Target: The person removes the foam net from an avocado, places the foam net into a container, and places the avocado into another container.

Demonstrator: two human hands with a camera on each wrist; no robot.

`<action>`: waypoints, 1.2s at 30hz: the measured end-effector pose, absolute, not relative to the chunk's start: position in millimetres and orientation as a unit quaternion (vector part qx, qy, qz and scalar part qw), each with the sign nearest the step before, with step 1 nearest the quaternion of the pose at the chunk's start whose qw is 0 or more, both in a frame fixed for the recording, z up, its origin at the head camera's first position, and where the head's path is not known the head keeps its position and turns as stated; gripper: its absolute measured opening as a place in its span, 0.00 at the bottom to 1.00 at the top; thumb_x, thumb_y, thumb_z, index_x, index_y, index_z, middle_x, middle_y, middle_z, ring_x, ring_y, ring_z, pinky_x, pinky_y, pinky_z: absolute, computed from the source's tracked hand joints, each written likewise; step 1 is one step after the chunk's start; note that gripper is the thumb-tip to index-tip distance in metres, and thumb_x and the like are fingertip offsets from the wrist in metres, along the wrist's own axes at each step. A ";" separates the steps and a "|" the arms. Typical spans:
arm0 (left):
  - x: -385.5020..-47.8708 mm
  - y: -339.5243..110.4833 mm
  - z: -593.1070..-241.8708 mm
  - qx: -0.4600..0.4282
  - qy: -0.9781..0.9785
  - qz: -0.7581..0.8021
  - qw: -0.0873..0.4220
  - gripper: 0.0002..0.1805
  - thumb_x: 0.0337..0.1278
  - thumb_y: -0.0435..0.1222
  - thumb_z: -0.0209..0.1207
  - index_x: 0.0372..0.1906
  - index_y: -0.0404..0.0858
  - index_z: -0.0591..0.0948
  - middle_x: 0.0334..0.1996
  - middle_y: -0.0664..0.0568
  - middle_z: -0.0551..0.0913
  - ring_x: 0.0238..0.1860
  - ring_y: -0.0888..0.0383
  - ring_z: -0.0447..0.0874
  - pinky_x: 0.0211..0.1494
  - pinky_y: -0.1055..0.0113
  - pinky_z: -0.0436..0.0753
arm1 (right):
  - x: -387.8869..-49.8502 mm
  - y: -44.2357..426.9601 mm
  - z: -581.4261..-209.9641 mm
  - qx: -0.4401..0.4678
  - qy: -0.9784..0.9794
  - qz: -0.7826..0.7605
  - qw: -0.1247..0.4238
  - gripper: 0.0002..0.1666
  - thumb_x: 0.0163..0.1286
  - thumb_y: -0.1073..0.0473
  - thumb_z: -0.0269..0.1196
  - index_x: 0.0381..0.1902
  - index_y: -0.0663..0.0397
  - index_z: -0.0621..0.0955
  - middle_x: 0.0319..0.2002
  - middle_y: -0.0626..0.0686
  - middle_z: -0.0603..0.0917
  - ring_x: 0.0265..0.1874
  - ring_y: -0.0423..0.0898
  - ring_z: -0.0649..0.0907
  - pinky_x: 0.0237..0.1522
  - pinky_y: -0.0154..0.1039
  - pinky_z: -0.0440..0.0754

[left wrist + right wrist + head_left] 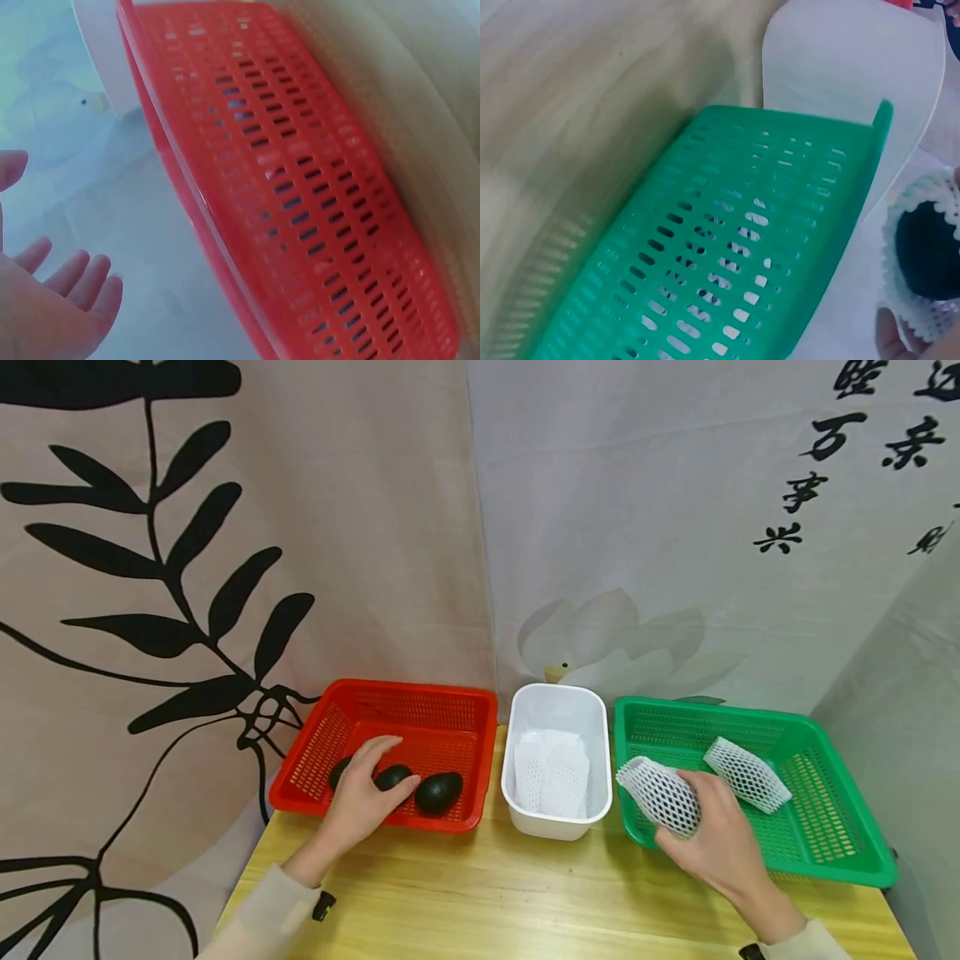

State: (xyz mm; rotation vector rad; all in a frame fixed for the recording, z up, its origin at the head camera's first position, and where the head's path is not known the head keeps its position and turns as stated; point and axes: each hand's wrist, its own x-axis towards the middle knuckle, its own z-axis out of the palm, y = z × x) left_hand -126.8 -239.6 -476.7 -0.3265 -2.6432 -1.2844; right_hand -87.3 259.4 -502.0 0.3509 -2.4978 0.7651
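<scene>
My right hand (716, 839) grips a dark fruit (928, 251) in a white foam net (662, 797) above the green basket's (819, 827) left end, near a second net (747, 775) lying inside. My left hand (360, 803), thumb and fingers spread, hovers over dark avocados (438, 792) in the red basket (486, 735); between the baskets stands a white tub (597, 752) of nets (551, 774).

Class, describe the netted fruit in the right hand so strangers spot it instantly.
Find the green basket, rightmost on the table. Above its left end, the right hand grips a dark fruit in white netting. Unlike the netted piece in the basket, it is held.
</scene>
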 end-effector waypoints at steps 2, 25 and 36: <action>-123.0 -234.5 -477.8 -0.116 -0.889 -0.434 0.094 0.37 0.59 0.44 0.75 0.71 0.40 0.75 0.72 0.44 0.71 0.71 0.42 0.69 0.68 0.36 0.73 | -85.0 257.6 -503.6 0.160 -0.909 0.270 0.273 0.46 0.37 0.58 0.75 0.60 0.67 0.78 0.52 0.65 0.80 0.47 0.57 0.79 0.38 0.55 0.78; -83.7 -180.8 -505.0 -0.197 -0.870 -0.441 0.101 0.32 0.51 0.37 0.79 0.63 0.45 0.82 0.65 0.54 0.78 0.68 0.49 0.74 0.68 0.41 0.76 | -54.9 224.1 -529.4 0.306 -0.855 0.309 0.283 0.48 0.34 0.55 0.71 0.59 0.69 0.79 0.53 0.61 0.80 0.51 0.50 0.78 0.65 0.22 0.63; -73.8 -160.2 -524.8 -0.249 -0.849 -0.454 0.108 0.31 0.47 0.33 0.80 0.60 0.40 0.83 0.61 0.51 0.81 0.64 0.52 0.77 0.67 0.56 0.79 | -41.5 209.7 -542.7 0.331 -0.859 0.297 0.255 0.50 0.32 0.56 0.74 0.61 0.64 0.79 0.55 0.57 0.80 0.52 0.50 0.79 0.68 0.23 0.62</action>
